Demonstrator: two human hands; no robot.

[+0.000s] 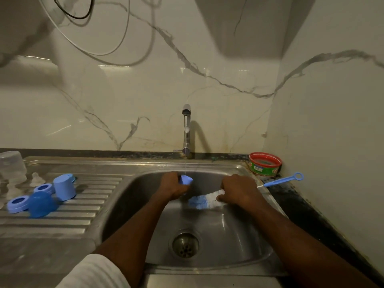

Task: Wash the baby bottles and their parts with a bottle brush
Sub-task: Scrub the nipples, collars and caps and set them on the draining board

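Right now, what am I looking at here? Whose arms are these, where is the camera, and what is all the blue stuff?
There is no machine: these are a person's two bare arms, seen from a camera worn on the head, looking down at a steel sink. A thin stream runs from the tap. The left hand holds a small blue cap under the water. The right hand grips a bottle brush, whose blue handle sticks out to the right. On the draining board to the left lie more blue caps and rings, with clear bottle parts behind them. A red and green tub stands in the corner.
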